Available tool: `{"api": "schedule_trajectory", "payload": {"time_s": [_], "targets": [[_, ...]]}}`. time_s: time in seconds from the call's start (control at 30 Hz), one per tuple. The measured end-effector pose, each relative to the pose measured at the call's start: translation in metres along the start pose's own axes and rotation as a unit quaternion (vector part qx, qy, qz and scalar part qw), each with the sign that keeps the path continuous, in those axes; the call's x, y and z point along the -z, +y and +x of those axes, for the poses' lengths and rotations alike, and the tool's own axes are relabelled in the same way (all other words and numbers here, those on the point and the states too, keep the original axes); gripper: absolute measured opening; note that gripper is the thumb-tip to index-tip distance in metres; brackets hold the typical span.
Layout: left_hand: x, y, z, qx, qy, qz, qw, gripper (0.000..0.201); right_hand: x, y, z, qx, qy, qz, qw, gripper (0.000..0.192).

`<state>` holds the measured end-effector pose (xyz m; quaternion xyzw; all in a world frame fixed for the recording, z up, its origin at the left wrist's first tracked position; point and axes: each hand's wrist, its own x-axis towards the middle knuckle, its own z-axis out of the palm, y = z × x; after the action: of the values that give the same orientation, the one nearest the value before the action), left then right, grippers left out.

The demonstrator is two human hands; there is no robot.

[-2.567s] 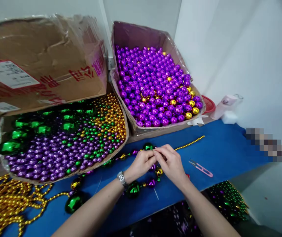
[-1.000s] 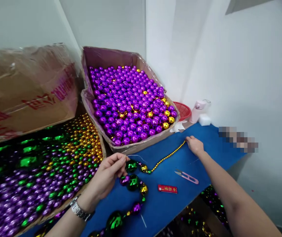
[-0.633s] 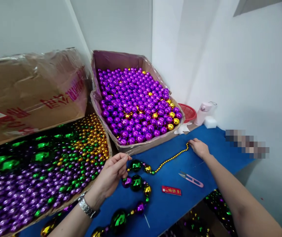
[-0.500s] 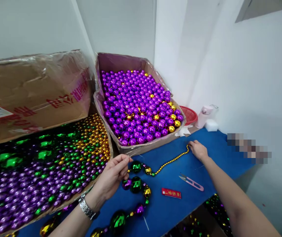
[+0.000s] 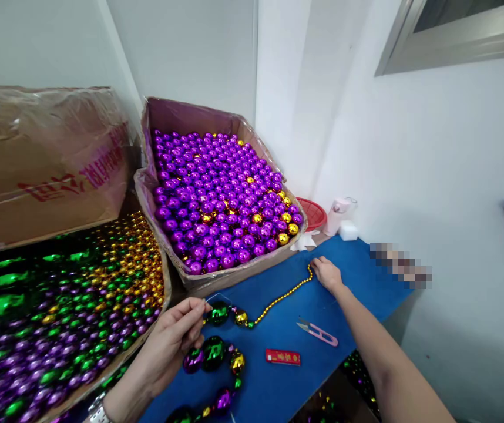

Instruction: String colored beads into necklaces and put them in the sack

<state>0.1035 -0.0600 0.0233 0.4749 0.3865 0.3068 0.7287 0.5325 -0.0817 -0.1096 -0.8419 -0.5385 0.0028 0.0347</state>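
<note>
My left hand has a pinching grip on the thread beside the green bead. My right hand presses the far end of the gold strand, fingers curled, on the blue worktop; whether it grips I cannot tell.

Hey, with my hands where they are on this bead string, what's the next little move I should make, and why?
Probably lift the far end of the thin gold bead strand with your right hand and bring it back toward your left hand. The strand lies stretched across the blue table, your right fingers rest at its tip, and your left hand pinches the thread beside the big green bead.
</note>
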Motion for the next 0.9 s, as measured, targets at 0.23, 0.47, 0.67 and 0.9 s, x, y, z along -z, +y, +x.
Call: {"api": "schedule_trajectory", "payload": {"time_s": [0.23, 0.47, 0.67, 0.9], "targets": [[0.0, -0.001, -0.007, -0.002, -0.002, -0.026, 1.0, 0.019, 0.004, 0.0, 0.001, 0.006, -0.006, -0.011, 1.0, 0.028], [0.003, -0.005, -0.007, -0.007, 0.003, -0.032, 0.999, 0.018, 0.008, -0.009, -0.003, 0.026, -0.008, -0.024, 0.999, 0.026], [0.001, -0.004, -0.01, -0.009, 0.024, -0.041, 0.999, 0.02, 0.023, -0.022, -0.008, 0.012, 0.001, 0.0, 1.0, 0.026], [0.01, 0.001, -0.009, -0.02, 0.067, -0.031, 0.997, 0.023, 0.094, -0.057, -0.046, 0.117, 0.014, 0.095, 0.988, 0.021]]}}
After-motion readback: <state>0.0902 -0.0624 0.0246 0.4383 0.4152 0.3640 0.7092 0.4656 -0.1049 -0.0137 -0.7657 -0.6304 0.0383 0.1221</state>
